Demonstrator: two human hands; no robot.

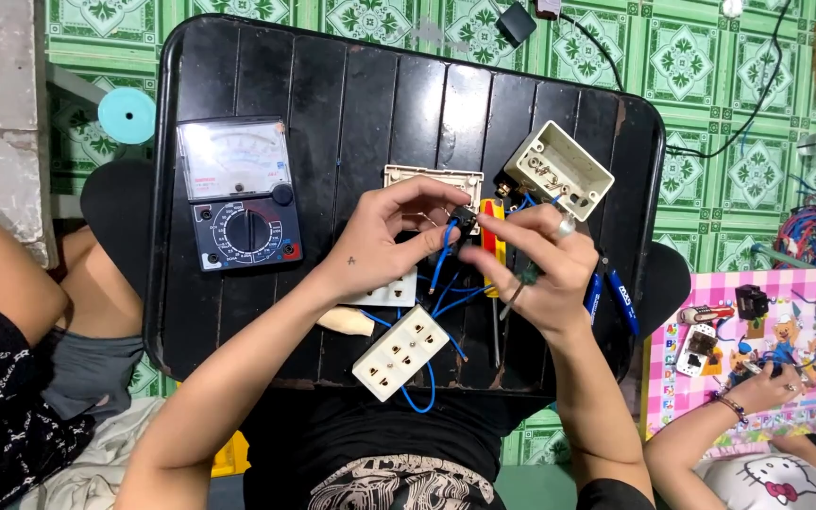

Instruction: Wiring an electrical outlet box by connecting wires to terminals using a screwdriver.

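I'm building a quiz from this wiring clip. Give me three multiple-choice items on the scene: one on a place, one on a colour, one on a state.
1. Where does the analog multimeter lie on the black tray table?
A. on the camera's left side
B. on the right edge
C. on the floor

2. What colour is the wire at the left hand?
A. green
B. blue
C. white

3. How does the ivory junction box lie?
A. lid shut
B. open side up
C. held in the right hand

Answers:
1 A, it sits left of both hands.
2 B, a blue strand runs down from the fingers.
3 B, its hollow inside shows.
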